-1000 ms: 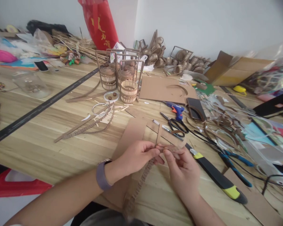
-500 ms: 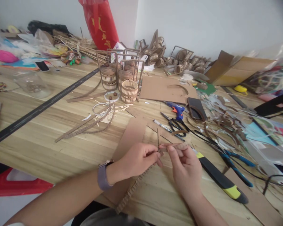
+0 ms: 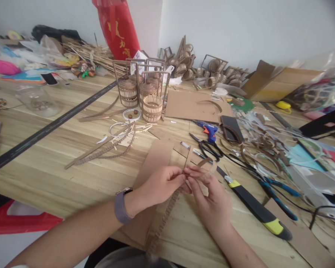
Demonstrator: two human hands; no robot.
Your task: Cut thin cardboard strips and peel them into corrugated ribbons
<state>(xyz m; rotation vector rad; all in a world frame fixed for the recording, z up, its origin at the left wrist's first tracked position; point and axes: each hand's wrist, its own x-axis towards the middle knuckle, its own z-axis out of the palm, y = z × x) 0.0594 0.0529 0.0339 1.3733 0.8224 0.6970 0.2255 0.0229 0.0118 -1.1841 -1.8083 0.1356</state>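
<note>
On the table, a jar stands far left. Next come loose sticks, then baskets behind them. The left hand pinches a ridged strip, which trails down toward the table's near edge. The right hand, fingertips closed on the strip's upper part, meets the left. Scissors lie beyond it; farther right are a knife and pliers.

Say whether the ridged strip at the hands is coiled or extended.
Extended: the ridged strip runs from below the left hand toward the table edge.
</note>
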